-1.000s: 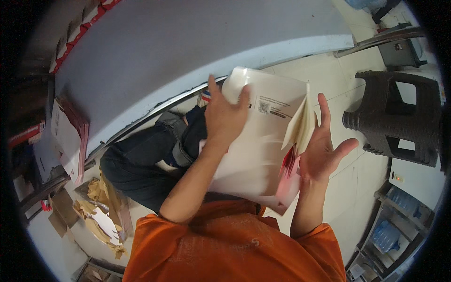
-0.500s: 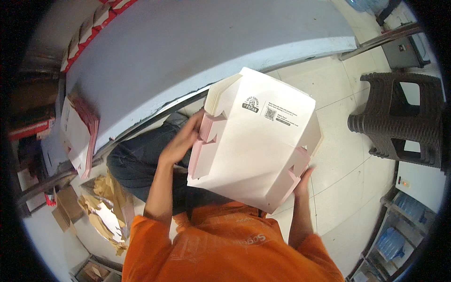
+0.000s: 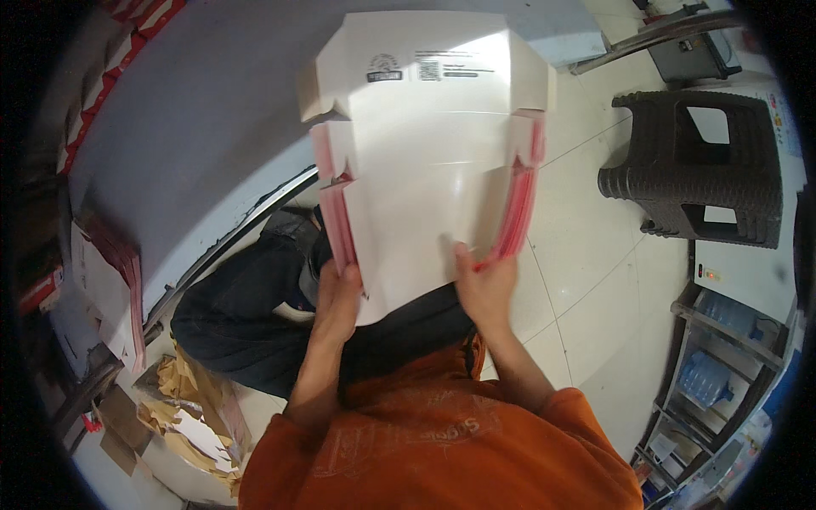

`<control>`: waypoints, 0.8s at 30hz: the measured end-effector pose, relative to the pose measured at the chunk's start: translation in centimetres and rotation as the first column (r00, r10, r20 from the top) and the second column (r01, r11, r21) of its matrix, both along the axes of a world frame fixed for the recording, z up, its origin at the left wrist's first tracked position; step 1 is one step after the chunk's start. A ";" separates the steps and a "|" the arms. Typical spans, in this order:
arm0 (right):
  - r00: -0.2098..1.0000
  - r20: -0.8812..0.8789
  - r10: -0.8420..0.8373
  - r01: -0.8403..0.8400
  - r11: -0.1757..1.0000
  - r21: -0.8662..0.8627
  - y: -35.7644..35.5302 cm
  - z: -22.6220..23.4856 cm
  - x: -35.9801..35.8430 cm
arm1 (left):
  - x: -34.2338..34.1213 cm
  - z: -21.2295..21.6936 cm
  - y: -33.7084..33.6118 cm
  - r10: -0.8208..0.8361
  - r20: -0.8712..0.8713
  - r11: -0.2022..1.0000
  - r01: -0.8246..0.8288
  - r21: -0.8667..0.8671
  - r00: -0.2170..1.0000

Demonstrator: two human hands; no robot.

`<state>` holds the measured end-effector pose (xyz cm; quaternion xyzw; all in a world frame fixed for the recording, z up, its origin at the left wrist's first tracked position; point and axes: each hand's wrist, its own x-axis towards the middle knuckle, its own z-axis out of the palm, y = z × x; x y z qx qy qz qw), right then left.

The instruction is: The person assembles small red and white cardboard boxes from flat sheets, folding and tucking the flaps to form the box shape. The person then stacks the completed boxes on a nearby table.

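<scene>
A stack of unfolded white cardboard food boxes (image 3: 425, 195) is held up in front of my lap. Pink-red layers show along both side flaps, and dark print lies near the far end of the top sheet. My left hand (image 3: 338, 297) grips the near left corner, its fingers partly hidden by the stack. At the near right edge, my right hand (image 3: 486, 285) holds the stack with the thumb on the top sheet; its other fingers are out of sight underneath. The far end of the stack overlaps the blue-grey tabletop.
The blue-grey table (image 3: 221, 102) spans the far left. Another pile of flat boxes (image 3: 110, 289) leans on its left side. Torn brown paper packaging (image 3: 191, 408) lies on the floor at lower left. Stacked dark plastic stools (image 3: 697, 170) and a rack (image 3: 722, 357) with water bottles stand right.
The box stack has moved farther from my body and turned to sit straighter. Both hands now hold its near corners instead of its sides.
</scene>
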<state>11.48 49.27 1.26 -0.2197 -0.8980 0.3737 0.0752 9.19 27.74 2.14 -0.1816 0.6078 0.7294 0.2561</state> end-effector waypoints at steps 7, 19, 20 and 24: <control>0.922 0.385 0.043 -0.016 0.997 -0.072 0.6 -0.6 -0.7 | 3.2 -1.6 -1.4 0.075 0.084 0.813 -0.110 0.572 0.994; 1.000 -0.014 0.001 -0.013 0.378 -0.926 -1.3 4.3 8.7 | 0.3 -2.5 7.5 -0.288 -0.007 0.795 0.235 -0.560 0.958; 0.992 -0.084 -0.096 -0.038 0.401 -0.915 -1.5 3.0 8.6 | 0.7 -3.1 8.3 -0.337 -0.114 0.718 0.177 -0.673 0.935; 0.905 0.239 -0.353 0.347 0.286 -0.893 3.7 2.3 6.4 | 0.4 -2.0 7.4 -0.288 -0.171 0.708 0.089 -0.700 0.942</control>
